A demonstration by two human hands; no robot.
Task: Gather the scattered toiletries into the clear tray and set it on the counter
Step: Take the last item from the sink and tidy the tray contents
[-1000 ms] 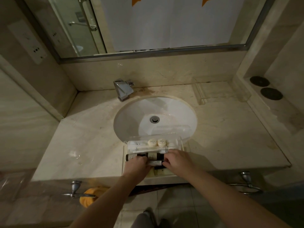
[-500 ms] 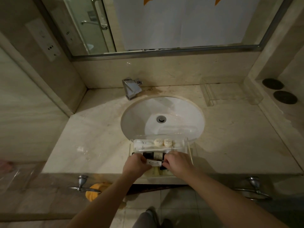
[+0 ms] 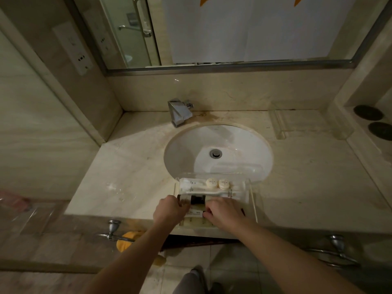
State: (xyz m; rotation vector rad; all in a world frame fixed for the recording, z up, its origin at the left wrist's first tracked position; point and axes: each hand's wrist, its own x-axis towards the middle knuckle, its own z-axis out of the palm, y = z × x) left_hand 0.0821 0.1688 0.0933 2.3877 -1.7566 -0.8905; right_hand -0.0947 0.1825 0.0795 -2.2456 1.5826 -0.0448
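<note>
A clear tray (image 3: 252, 200) sits on the counter (image 3: 131, 172) at the front edge, just below the sink. Inside lie two round cream lids (image 3: 218, 183), white packets (image 3: 191, 186), a dark bottle (image 3: 196, 199) on its side and pale bottles (image 3: 197, 222) at the front. My left hand (image 3: 169, 212) has its fingers curled on the left end of the bottles. My right hand (image 3: 224, 212) pinches a small white-labelled bottle (image 3: 196, 212) from the right. The hands hide part of the tray's contents.
A white sink (image 3: 218, 151) with a chrome faucet (image 3: 180, 112) lies behind the tray. A second clear tray (image 3: 282, 126) stands at the counter's back right, two dark round discs (image 3: 375, 120) on a ledge beyond. Towel rings (image 3: 112, 231) hang under the counter's edge.
Both hands stay in the tray and have shifted slightly nearer the front row of bottles. The camera has moved closer and a bit left.
</note>
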